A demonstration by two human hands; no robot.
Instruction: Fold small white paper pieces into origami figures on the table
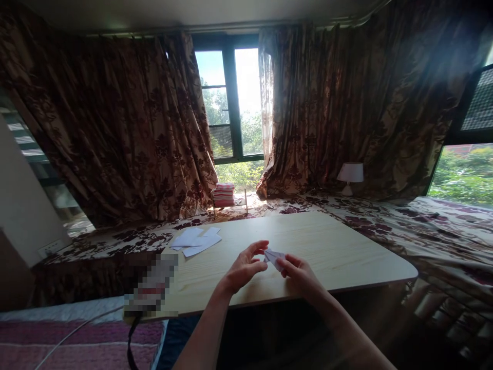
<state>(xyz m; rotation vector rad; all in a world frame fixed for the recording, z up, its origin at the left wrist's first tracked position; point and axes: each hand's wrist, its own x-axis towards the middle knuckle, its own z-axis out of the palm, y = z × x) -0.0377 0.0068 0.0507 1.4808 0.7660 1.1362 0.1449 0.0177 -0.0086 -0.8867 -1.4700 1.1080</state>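
— Both forearms reach in; left hand (243,268) and right hand (298,272) pinch a small folded white paper piece (274,256) between fingertips.

— Held above the pale wooden table (346,252), creases accessible; loose white paper sheets (196,240) lie aside.

Floral curtains (115,128) around a sunlit window (231,103), small lamp (349,177) beside
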